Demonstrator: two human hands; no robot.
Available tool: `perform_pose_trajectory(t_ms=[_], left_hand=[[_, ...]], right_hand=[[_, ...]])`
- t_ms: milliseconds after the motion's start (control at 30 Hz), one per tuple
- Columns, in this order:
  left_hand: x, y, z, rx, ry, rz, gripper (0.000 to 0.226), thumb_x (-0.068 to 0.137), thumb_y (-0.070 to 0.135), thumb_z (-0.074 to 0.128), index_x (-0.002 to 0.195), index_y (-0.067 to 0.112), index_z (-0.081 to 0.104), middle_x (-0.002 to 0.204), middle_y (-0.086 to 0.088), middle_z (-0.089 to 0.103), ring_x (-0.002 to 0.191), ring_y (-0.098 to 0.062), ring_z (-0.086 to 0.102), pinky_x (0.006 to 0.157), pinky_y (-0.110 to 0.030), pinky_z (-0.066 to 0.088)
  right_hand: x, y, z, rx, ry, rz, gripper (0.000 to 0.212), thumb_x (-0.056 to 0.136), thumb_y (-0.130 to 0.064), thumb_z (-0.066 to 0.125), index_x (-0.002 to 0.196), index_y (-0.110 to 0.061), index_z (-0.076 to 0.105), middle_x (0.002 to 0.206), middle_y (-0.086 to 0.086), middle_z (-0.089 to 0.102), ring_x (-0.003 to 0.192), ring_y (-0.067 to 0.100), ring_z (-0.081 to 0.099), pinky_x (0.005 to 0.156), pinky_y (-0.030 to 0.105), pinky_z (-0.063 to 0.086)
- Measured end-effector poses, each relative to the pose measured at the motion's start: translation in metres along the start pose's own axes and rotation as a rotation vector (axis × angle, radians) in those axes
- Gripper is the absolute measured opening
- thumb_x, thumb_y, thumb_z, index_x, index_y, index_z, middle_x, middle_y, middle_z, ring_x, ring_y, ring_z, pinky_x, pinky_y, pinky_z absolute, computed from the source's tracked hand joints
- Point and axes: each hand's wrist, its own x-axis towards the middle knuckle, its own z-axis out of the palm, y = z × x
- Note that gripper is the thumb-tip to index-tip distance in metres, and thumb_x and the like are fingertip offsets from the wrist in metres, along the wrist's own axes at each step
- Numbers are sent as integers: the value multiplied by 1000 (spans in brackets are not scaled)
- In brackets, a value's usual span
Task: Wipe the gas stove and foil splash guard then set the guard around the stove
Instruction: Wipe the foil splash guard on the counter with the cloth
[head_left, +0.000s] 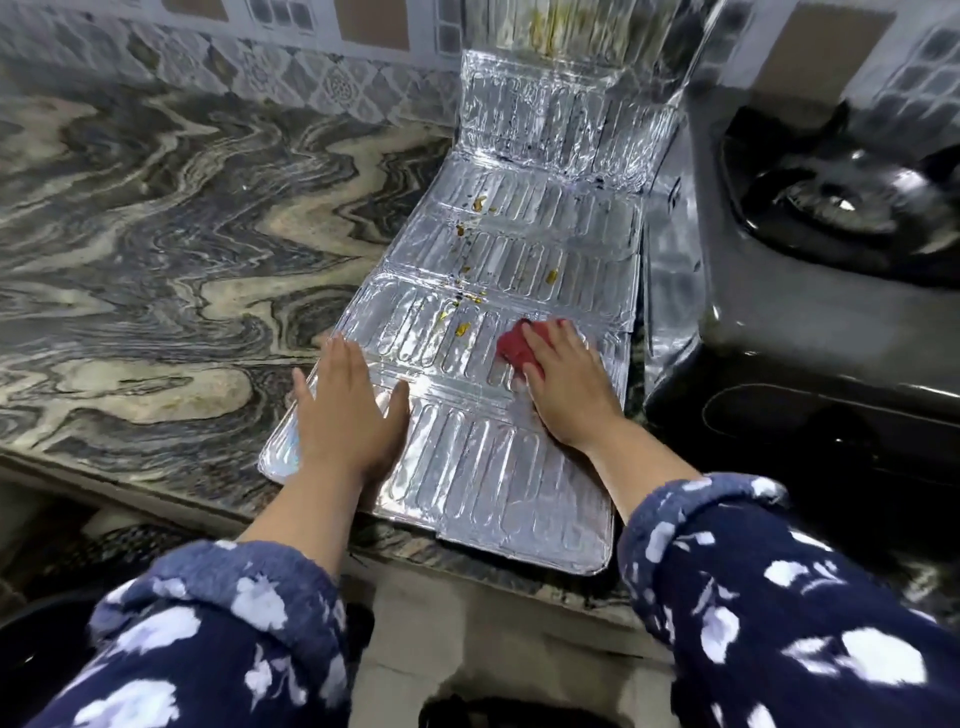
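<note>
While the marbled countertop (156, 249) fills the whole left of the view, the gas stove (810, 291) sits dark and glossy at the right, one burner showing, and it looks heavy and rigid, not something to shift about. Between them lies the foil splash guard (498, 322), a long ribbed sheet folded into panels: its near panels flat on the counter, the nearest corner poking past the counter edge, its far panels bending up against the tiled wall (260, 67). I'd judge it very light, thin and easily creased, stiff only along the embossed ribs and floppy at the fold lines, so it will slide under a wipe unless pinned. Lifting it later calls for two hands on opposite side edges, near a fold, never by one corner, and the cut edges could be sharp. Yellow-brown food specks (462, 328) dot the middle panels, dirt yet to go. Left hand (345, 410) lies flat, fingers straight, palm pressing the guard's left edge down, holding nothing. Right hand (566, 384) presses down over a red cloth (514, 345) on the right side of the same panel; fingers drape over it, and whether they curl round it I cannot tell, since the hand covers most of it
</note>
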Motion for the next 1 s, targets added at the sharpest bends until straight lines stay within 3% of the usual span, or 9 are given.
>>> perform_pose_trajectory(t_ms=[133, 300, 567, 700, 767, 900, 1000], left_hand=[[0, 0, 2, -15, 23, -5, 80, 94, 56, 15, 152, 4, -1, 161, -8, -10, 148, -18, -12, 119, -49, -4], [1, 0, 4, -12, 41, -13, 80, 93, 57, 13, 152, 5, -2, 161, -8, -9, 148, -18, -13, 120, -48, -4], [-12, -9, 4, -62, 55, -3, 79, 94, 56, 17, 152, 5, 1, 161, -8, -7, 148, -17, -10, 119, -46, -7], [-29, -23, 3, -60, 54, 6, 81, 92, 57, 11, 152, 5, 1, 161, -9, -6, 148, -18, -10, 119, -46, -6], [-33, -26, 1, -58, 35, 2, 81, 90, 57, 7, 152, 5, -1, 161, -9, -8, 148, -18, -11, 119, -46, -6], [-31, -25, 1, -63, 41, -1, 90, 79, 57, -8, 152, 6, 0, 161, -8, -7, 148, -18, -10, 118, -46, -6], [-32, -26, 3, -62, 59, -3, 86, 81, 56, -5, 152, 7, -2, 161, -6, -10, 148, -16, -13, 118, -44, -9]], right_hand=[[47, 4, -5, -20, 11, 112, 53, 101, -39, 16, 152, -26, 6, 161, 8, 3, 148, 27, -3, 117, 47, -6], [76, 0, -7, -16, 28, 168, 54, 101, -41, 17, 152, -26, 8, 161, 10, 4, 148, 29, -1, 120, 47, 2], [25, -34, 7, 50, 51, 90, 53, 101, -39, 22, 151, -26, 11, 161, 9, 3, 148, 26, -2, 121, 42, 3], [-17, -79, 18, 97, 108, 117, 55, 101, -38, 22, 152, -28, 4, 161, 9, -3, 148, 25, -5, 117, 37, -6], [-35, -109, 22, 141, 106, 60, 53, 101, -38, 22, 152, -29, 7, 160, 8, -5, 148, 26, -5, 116, 36, -8], [-10, -133, 29, 134, 6, -209, 56, 92, -46, 12, 144, -38, 33, 159, 5, 17, 148, 29, 6, 120, 44, 5], [35, -125, 23, 95, -41, -264, 44, 100, -39, 23, 143, -42, 32, 159, 0, 17, 148, 25, 5, 120, 45, 4]])
